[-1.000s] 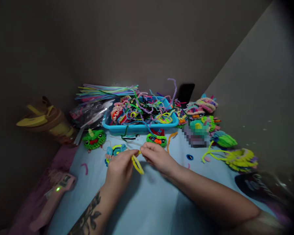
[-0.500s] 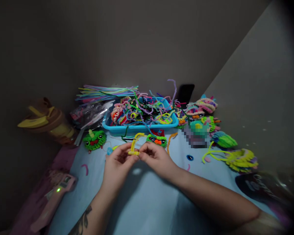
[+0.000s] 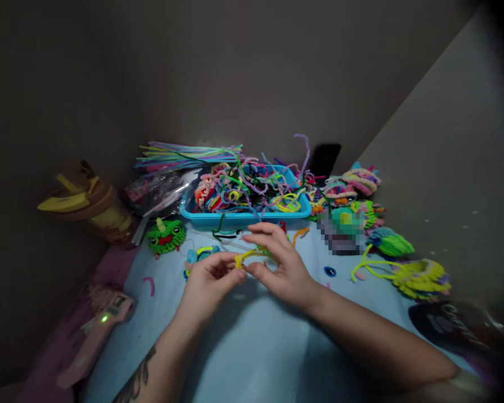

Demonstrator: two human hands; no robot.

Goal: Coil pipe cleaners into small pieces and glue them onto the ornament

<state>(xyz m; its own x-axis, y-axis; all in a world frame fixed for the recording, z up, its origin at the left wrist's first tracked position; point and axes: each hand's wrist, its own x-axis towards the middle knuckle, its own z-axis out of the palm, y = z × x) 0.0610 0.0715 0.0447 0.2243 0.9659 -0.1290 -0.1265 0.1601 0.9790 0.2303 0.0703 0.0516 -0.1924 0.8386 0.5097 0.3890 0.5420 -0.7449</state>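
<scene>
My left hand [image 3: 212,280] is closed in a pinch on a short twisted piece of yellow pipe cleaner [image 3: 239,261]. A loose yellow strand arches from it to the right, passing between the thumb and fingers of my right hand [image 3: 279,268]. That hand is open, fingers spread, its thumb tip close to the twisted end. Just beyond the left hand lies a blue and yellow pipe-cleaner piece [image 3: 201,253]. Behind the right hand, a red and green figure is mostly covered.
A blue tray [image 3: 246,216] heaped with fuzzy stems stands at the back. Left are a green frog-like figure [image 3: 167,236], a lidded cup [image 3: 96,207] and a pink glue gun [image 3: 103,330]. At right lie several fuzzy figures, a yellow one [image 3: 420,277], and a dark phone [image 3: 325,160].
My right hand has opened from its pinch and spread its fingers. The yellow strand, upright before, now bends over to the right. The left hand still pinches the twisted piece.
</scene>
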